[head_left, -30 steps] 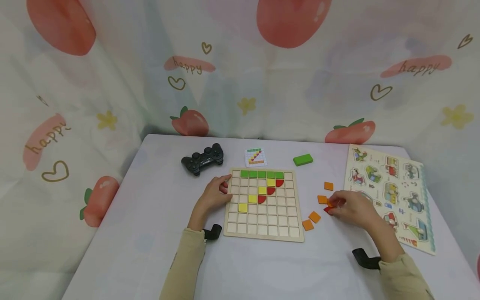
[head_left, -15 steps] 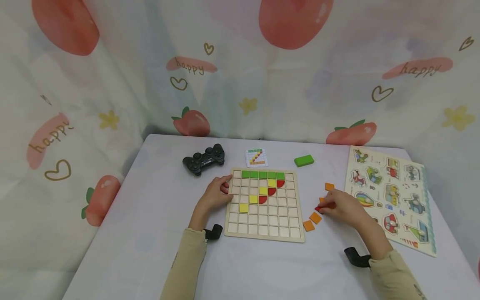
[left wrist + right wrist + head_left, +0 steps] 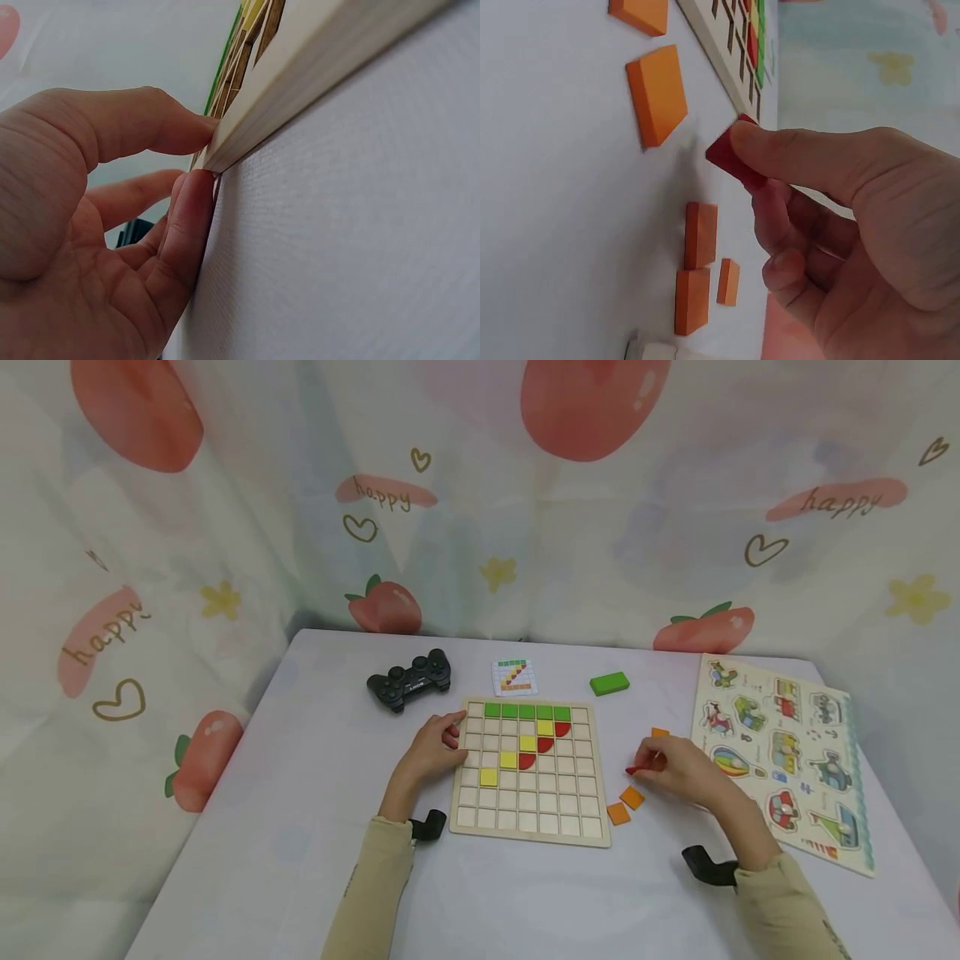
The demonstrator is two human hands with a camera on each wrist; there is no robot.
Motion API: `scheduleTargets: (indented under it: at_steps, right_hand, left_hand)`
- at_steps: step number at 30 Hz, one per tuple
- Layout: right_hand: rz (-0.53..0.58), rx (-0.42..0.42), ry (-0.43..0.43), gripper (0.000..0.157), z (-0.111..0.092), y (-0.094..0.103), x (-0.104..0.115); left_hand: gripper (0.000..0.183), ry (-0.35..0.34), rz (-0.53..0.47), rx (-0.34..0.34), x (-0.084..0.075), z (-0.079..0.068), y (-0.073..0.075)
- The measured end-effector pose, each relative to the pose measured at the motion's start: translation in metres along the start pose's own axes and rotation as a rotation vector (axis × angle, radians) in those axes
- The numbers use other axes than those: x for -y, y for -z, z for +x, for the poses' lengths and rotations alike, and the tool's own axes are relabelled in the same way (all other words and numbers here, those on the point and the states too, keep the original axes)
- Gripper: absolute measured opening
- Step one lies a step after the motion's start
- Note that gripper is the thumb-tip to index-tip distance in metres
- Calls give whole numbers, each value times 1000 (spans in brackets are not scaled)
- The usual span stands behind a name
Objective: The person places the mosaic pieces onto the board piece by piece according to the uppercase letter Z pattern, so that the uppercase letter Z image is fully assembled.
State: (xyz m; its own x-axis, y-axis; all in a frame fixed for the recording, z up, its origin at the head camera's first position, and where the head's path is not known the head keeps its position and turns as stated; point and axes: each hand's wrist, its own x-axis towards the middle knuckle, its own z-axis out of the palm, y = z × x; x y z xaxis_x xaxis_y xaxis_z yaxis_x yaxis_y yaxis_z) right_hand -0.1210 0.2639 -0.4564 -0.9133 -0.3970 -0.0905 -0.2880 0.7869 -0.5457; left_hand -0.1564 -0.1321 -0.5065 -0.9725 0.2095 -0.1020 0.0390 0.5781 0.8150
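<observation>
The left hand [image 3: 431, 750] holds the left edge of a wooden grid board [image 3: 468, 835] near its far corner. In the left wrist view, the thumb [image 3: 169, 124] and a fingertip meet at the board's rim [image 3: 247, 124]. On the board lie a row of green tiles [image 3: 527, 711], a diagonal of yellow squares [image 3: 508, 761] and red quarter-round tiles [image 3: 545, 744]. Right of the board, the right hand [image 3: 678, 768] pinches a red tile [image 3: 735, 156] between thumb and finger, raised off the table. Part of that tile is hidden by the thumb.
Several orange square tiles [image 3: 632, 797] lie around the right hand, some hidden under it. Farther back are a black game controller [image 3: 409, 680], a small pattern card [image 3: 514, 677] and a green block [image 3: 610, 683]. A picture puzzle board [image 3: 787, 760] lies at the right.
The right hand has lifted the red tile from among the orange tiles and moved it left, toward the board. The left hand has stayed at the board's edge.
</observation>
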Motion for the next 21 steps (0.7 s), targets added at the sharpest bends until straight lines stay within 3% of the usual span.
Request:
scheduleTargets:
  at_steps: [5,9,14,21]
  right_hand:
    - [79,-93,61,21,15,-9,14]
    - [155,-102,33,19,29,-23,34]
    - [223,-73,52,28,43,-47,59]
    - [366,-91,23,17,56,-75,93]
  left_hand:
    - [69,9,6,0,1,1,-1]
    - [69,7,7,2,1,1,-2]
    - [69,11,4,2,1,1,-2]
    - [70,5,14,9,1,0,1]
